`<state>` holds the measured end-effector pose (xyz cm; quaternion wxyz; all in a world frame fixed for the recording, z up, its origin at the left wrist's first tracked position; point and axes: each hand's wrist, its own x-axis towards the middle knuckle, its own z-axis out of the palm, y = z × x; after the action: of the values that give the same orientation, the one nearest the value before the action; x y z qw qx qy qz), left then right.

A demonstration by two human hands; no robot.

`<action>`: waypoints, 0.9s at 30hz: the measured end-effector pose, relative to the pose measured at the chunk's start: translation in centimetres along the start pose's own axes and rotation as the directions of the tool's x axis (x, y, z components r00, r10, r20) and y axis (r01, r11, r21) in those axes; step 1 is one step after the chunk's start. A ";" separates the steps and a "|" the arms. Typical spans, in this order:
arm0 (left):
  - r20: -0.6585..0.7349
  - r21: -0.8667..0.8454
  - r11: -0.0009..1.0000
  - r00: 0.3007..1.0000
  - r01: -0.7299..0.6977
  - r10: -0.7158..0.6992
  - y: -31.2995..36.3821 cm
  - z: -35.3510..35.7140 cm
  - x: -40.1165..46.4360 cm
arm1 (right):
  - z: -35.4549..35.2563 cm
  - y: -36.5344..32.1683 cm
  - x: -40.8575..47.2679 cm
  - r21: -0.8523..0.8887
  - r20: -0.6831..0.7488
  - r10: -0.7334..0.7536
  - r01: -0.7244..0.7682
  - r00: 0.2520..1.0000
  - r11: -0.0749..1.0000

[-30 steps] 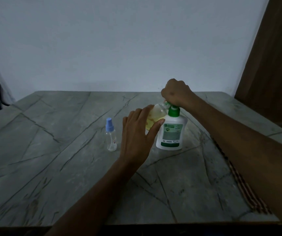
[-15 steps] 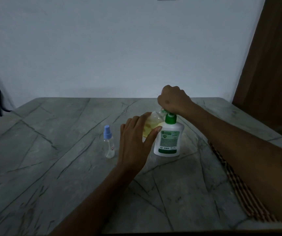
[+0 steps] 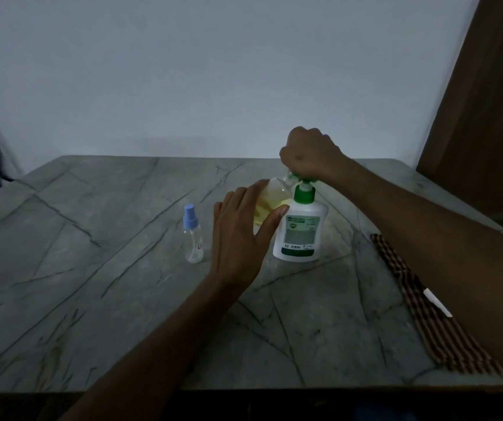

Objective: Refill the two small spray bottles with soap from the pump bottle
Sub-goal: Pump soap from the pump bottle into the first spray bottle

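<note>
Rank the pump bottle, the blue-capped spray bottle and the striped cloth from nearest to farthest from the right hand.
From the right hand:
1. Pump bottle, directly under it, touching.
2. Blue-capped spray bottle, off to the left.
3. Striped cloth, along the table's right edge.

No lettering can be read. The pump bottle (image 3: 300, 235) carries a white-and-green front label with a round emblem, lines of print and a grey panel, all too blurred to make out. The capped small spray bottle (image 3: 193, 238) bears a small sticker with red marks, likewise illegible.
</note>
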<state>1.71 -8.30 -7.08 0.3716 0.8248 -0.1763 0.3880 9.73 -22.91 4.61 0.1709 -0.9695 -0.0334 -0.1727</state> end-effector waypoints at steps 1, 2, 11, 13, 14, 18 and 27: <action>-0.002 0.000 1.000 1.000 0.007 -0.007 0.0 0.0 0.0 | 0.1 0.0 0.1 0.018 -0.001 0.004 -0.004 1.000 1.000; -0.002 0.002 1.000 1.000 0.009 -0.009 0.1 0.1 0.0 | 0.3 0.0 0.2 0.035 0.002 0.021 -0.021 1.000 0.999; 0.015 0.009 1.000 0.999 0.029 -0.029 0.2 0.0 -0.2 | 0.3 0.2 -0.1 0.022 0.014 0.015 -0.015 1.000 1.000; 0.008 0.004 0.999 0.999 0.038 -0.038 0.2 0.1 -0.1 | 0.3 0.2 0.1 0.053 0.017 0.020 -0.020 1.000 0.998; 0.004 0.008 0.999 0.999 0.035 -0.035 0.1 0.2 0.0 | 0.5 0.3 0.3 0.083 0.027 0.039 -0.041 0.999 0.996; 0.015 0.023 1.000 1.000 0.014 -0.014 -0.2 0.4 0.0 | 1.2 1.0 0.2 0.153 0.083 0.098 -0.110 0.992 0.982; 0.011 0.029 0.999 1.000 0.016 -0.017 0.1 0.3 0.2 | 0.9 0.7 0.7 0.108 0.072 0.078 -0.085 0.994 0.991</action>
<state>1.91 -8.59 -6.98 0.3619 0.8337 -0.1661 0.3826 10.80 -23.29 3.84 0.2300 -0.9643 -0.0090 -0.1307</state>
